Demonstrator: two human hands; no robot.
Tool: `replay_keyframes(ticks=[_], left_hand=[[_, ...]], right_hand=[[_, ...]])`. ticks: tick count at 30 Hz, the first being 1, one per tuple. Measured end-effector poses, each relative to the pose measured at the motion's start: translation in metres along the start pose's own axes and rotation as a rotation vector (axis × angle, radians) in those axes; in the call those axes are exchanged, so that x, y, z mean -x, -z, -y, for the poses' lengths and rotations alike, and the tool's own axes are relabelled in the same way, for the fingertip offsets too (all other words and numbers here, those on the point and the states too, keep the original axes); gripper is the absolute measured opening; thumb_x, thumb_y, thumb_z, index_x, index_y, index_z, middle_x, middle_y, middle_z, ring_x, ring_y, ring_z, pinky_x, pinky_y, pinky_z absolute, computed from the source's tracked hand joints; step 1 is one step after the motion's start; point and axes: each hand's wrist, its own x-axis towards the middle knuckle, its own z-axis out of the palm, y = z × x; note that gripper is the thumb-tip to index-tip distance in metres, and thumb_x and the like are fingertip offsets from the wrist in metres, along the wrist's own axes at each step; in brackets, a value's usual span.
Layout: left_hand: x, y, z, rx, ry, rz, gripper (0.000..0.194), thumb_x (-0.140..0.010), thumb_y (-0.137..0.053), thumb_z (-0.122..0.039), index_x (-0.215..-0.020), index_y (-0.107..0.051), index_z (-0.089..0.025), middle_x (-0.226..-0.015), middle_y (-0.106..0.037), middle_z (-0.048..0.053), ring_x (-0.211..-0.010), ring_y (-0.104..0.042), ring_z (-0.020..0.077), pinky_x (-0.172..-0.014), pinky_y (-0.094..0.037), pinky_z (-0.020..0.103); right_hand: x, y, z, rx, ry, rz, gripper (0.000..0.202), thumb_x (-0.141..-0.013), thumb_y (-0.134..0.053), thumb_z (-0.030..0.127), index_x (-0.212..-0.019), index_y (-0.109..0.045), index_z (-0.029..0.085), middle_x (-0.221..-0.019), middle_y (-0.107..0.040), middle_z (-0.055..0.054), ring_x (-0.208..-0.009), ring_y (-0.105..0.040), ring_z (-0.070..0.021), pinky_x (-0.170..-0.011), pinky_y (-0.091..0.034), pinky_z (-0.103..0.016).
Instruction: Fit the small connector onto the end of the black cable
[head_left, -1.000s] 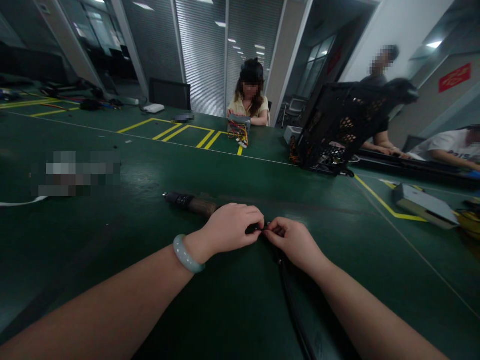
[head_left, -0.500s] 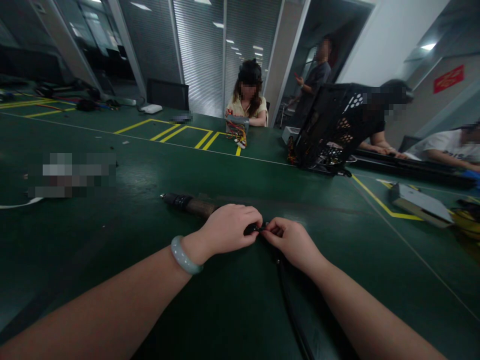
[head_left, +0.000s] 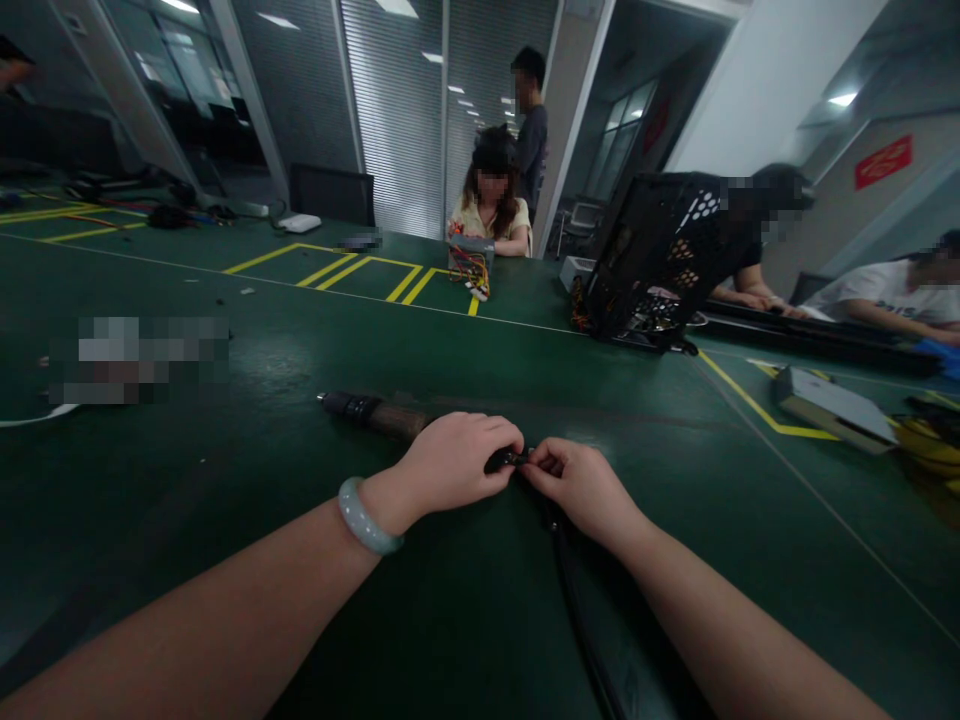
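An electric screwdriver (head_left: 382, 412) with a dark tip and brownish body lies on the green table (head_left: 450, 620), its tip pointing left. My left hand (head_left: 465, 455), with a pale bangle at the wrist, is wrapped round its rear end. Close beside it, the fingertips of my right hand (head_left: 581, 485) pinch a small black part at the screwdriver's end, where the cable seems to join; the fingers partly hide it. A black cable (head_left: 574, 590) runs from under my right hand toward the near edge of the view.
A black computer case (head_left: 652, 260) stands at the back right, with a grey metal box (head_left: 832, 408) nearer. Across the table a seated person handles a power supply (head_left: 471, 252) with coloured wires. A pixelated item (head_left: 135, 360) lies left. More people sit at right.
My hands keep almost the same grip and place. The standing person in the background has moved left, behind the seated person. Part of another person now shows at the far left edge.
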Motion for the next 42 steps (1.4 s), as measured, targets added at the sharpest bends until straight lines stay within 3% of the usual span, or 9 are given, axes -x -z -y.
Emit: replay_keyframes(ticks=[4, 14, 20, 27, 35, 42], left_hand=[[0.0001, -0.0020, -0.0008, -0.026, 0.054, -0.005, 0.014, -0.081, -0.060, -0.027, -0.095, -0.058, -0.023, -0.091, -0.064, -0.001, -0.084, -0.060, 0.0192, -0.075, -0.044, 0.034], [-0.0004, -0.0018, -0.0011, -0.013, 0.068, 0.007, 0.012, -0.080, -0.060, -0.027, -0.092, -0.058, -0.023, -0.097, -0.064, 0.000, -0.090, -0.060, 0.0193, -0.082, -0.045, 0.034], [-0.0006, -0.0029, 0.0004, 0.005, 0.018, 0.025, 0.011, -0.080, -0.060, -0.024, -0.091, -0.060, -0.023, -0.101, -0.063, 0.000, -0.092, -0.060, 0.0191, -0.087, -0.045, 0.036], [-0.0007, 0.0008, -0.0037, -0.003, 0.067, 0.020, 0.015, -0.081, -0.059, -0.025, -0.096, -0.058, -0.022, -0.097, -0.063, 0.001, -0.087, -0.060, 0.0193, -0.078, -0.047, 0.035], [-0.0017, 0.0011, -0.0041, 0.009, 0.012, 0.034, 0.011, -0.080, -0.059, -0.022, -0.091, -0.061, -0.023, -0.106, -0.063, 0.000, -0.094, -0.060, 0.0194, -0.088, -0.046, 0.038], [-0.0012, 0.0010, -0.0042, 0.015, 0.067, 0.017, 0.011, -0.080, -0.060, -0.023, -0.092, -0.059, -0.022, -0.099, -0.064, 0.000, -0.090, -0.060, 0.0194, -0.083, -0.047, 0.036]], right_hand=[[-0.0006, -0.0005, -0.0010, 0.000, 0.000, -0.004, 0.011, -0.082, -0.061, 0.030, -0.079, -0.065, 0.021, -0.072, -0.067, 0.002, -0.062, -0.059, -0.0124, -0.056, -0.038, -0.022], [-0.0006, -0.0025, -0.0053, -0.034, 0.017, -0.017, 0.011, -0.083, -0.061, 0.030, -0.078, -0.066, 0.021, -0.072, -0.067, 0.003, -0.062, -0.059, -0.0118, -0.054, -0.037, -0.021], [0.0011, -0.0020, -0.0047, -0.033, 0.031, -0.029, 0.012, -0.083, -0.061, 0.029, -0.079, -0.067, 0.020, -0.072, -0.067, 0.002, -0.063, -0.059, -0.0124, -0.056, -0.038, -0.021], [0.0008, -0.0028, -0.0057, -0.036, 0.044, -0.043, 0.010, -0.082, -0.062, 0.029, -0.079, -0.067, 0.021, -0.073, -0.068, 0.002, -0.063, -0.060, -0.0129, -0.054, -0.038, -0.021], [0.0000, -0.0046, -0.0069, -0.030, 0.059, -0.054, 0.010, -0.082, -0.061, 0.029, -0.079, -0.066, 0.021, -0.072, -0.067, 0.002, -0.063, -0.060, -0.0131, -0.056, -0.038, -0.021], [0.0006, -0.0040, -0.0066, -0.044, 0.046, -0.043, 0.010, -0.083, -0.061, 0.029, -0.080, -0.066, 0.021, -0.073, -0.068, 0.001, -0.064, -0.060, -0.0132, -0.056, -0.038, -0.021]])
